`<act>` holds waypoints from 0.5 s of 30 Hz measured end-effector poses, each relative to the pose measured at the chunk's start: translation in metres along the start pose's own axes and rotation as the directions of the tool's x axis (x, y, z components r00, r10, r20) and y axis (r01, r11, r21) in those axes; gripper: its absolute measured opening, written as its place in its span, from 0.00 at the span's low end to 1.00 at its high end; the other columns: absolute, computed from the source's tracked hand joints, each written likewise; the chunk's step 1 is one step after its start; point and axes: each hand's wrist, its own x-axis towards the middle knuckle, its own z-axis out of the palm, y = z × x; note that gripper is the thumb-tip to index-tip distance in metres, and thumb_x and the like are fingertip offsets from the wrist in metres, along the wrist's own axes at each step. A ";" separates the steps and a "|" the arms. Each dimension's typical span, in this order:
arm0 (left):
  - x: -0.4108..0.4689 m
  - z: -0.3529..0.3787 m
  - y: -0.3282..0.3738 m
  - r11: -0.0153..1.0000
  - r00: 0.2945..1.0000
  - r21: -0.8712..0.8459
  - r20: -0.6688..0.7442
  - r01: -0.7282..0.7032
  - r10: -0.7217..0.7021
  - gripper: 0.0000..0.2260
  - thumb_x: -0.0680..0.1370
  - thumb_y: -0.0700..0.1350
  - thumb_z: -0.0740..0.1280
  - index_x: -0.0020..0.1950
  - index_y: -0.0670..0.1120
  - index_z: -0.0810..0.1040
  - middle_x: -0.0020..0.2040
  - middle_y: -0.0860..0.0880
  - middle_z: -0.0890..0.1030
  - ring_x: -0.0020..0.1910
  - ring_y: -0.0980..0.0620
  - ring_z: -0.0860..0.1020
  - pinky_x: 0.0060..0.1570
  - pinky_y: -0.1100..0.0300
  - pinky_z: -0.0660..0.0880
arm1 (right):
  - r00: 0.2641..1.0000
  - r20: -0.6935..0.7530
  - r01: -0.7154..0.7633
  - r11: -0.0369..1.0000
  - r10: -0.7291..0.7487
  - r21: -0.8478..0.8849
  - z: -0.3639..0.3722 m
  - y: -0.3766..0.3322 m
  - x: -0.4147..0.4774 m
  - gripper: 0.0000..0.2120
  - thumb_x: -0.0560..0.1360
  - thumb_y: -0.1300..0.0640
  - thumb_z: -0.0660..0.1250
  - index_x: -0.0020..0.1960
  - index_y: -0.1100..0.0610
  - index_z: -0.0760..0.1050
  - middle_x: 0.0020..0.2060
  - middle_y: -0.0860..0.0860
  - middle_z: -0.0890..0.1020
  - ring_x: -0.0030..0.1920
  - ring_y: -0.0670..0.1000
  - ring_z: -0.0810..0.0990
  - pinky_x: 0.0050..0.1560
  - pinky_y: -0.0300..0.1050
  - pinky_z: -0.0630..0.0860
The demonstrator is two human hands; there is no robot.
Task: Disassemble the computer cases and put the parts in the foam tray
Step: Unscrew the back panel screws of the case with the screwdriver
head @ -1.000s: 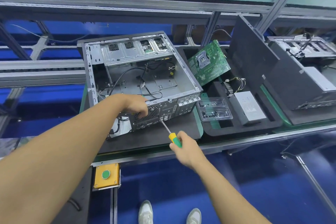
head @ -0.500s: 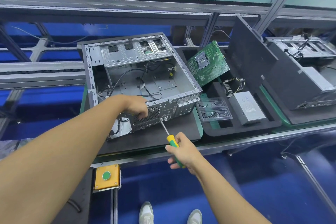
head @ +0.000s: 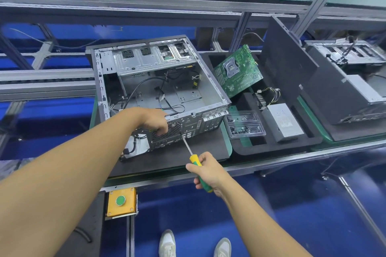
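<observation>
**Disassembly station, head view.** You are facing the open case (head: 188, 96), which is lying on its side on a dark mat (head: 173, 155) directly ahead of you. Your left hand (head: 155, 120) is curling its fingers over the case's rear edge at the fan grille (head: 175, 127) and gripping the case there. Your right hand (head: 205, 170) is closing round the yellow-and-green handle of the screwdriver (head: 193, 156). Its shaft is slanting up and to the left, and its tip is touching the rear panel just right of the grille. Black cables (head: 146, 82) are lying loose inside the case.

The foam tray (head: 271, 147) is sitting just to the right of the case, on the same bench (head: 261, 166). Three parts are resting in or on it:

- a green motherboard (head: 238, 71) is standing tilted at the far end, beside the case;
- a grey power supply (head: 285, 120) is lying in a near recess, with its wires bunching behind it;
- a clear plastic box (head: 244, 124) of small dark parts is sitting at the left edge.

A dark side panel (head: 286, 64) is leaning at the tray's right side, and a second case (head: 344, 81) is lying beyond it. A yellow button box (head: 121, 201) is sitting below the bench front — near your shoes (head: 167, 243).
</observation>
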 end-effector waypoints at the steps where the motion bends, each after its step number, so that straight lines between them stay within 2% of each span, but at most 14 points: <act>1: 0.001 0.000 -0.001 1.000 1.000 0.005 0.001 0.003 -0.003 0.13 0.57 0.44 0.66 0.18 0.47 0.62 0.38 0.45 0.67 0.30 0.49 0.62 0.32 0.57 0.61 | 1.000 -0.003 -0.029 0.999 0.029 -0.043 0.000 -0.001 0.000 0.16 0.75 0.46 0.69 0.52 0.53 0.67 0.37 0.53 0.78 0.29 0.50 0.75 0.27 0.40 0.72; 3: 0.001 0.000 -0.002 1.000 1.000 -0.001 -0.005 0.007 -0.007 0.13 0.58 0.44 0.66 0.18 0.46 0.63 0.40 0.45 0.68 0.30 0.50 0.63 0.32 0.57 0.62 | 1.000 -0.009 -0.028 0.997 0.028 -0.078 0.001 -0.001 0.000 0.14 0.77 0.42 0.64 0.51 0.53 0.72 0.34 0.52 0.78 0.29 0.51 0.74 0.26 0.38 0.69; 5: -0.001 0.000 -0.001 1.000 1.000 0.004 0.003 -0.002 0.002 0.14 0.58 0.44 0.66 0.19 0.46 0.61 0.40 0.45 0.68 0.33 0.49 0.64 0.35 0.55 0.62 | 1.000 -0.014 0.020 0.998 -0.021 -0.060 0.003 0.002 0.004 0.12 0.79 0.46 0.62 0.50 0.55 0.74 0.36 0.51 0.78 0.30 0.50 0.74 0.29 0.40 0.71; 7: -0.004 0.000 0.001 1.000 1.000 0.012 0.006 -0.010 0.010 0.12 0.57 0.44 0.65 0.21 0.48 0.62 0.38 0.46 0.67 0.31 0.49 0.63 0.34 0.56 0.61 | 0.996 -0.050 0.065 0.995 -0.069 -0.074 0.005 0.005 0.006 0.06 0.79 0.52 0.64 0.51 0.54 0.73 0.41 0.51 0.79 0.32 0.49 0.76 0.34 0.43 0.73; 9: -0.007 -0.001 0.003 1.000 1.000 0.003 0.007 -0.005 0.004 0.10 0.57 0.44 0.65 0.26 0.49 0.63 0.45 0.47 0.67 0.29 0.50 0.63 0.32 0.57 0.60 | 0.991 -0.085 0.093 0.991 -0.101 -0.093 0.005 0.004 0.010 0.05 0.78 0.56 0.66 0.51 0.53 0.70 0.46 0.52 0.78 0.32 0.49 0.79 0.37 0.43 0.75; 11: -0.009 -0.002 0.004 1.000 1.000 -0.014 0.017 0.003 -0.003 0.10 0.57 0.44 0.65 0.31 0.48 0.64 0.50 0.47 0.66 0.26 0.51 0.62 0.30 0.58 0.59 | 0.989 -0.081 0.115 0.990 -0.121 -0.076 0.005 0.002 0.013 0.08 0.79 0.57 0.67 0.50 0.53 0.67 0.47 0.53 0.77 0.31 0.49 0.79 0.37 0.42 0.77; 15: -0.011 -0.002 0.006 1.000 0.999 -0.024 0.034 -0.011 0.012 0.13 0.57 0.44 0.65 0.32 0.51 0.61 0.40 0.49 0.66 0.26 0.52 0.61 0.28 0.60 0.59 | 0.992 -0.080 0.088 0.983 -0.102 -0.164 0.006 0.005 0.016 0.07 0.76 0.57 0.65 0.49 0.52 0.67 0.40 0.50 0.76 0.34 0.51 0.75 0.38 0.43 0.72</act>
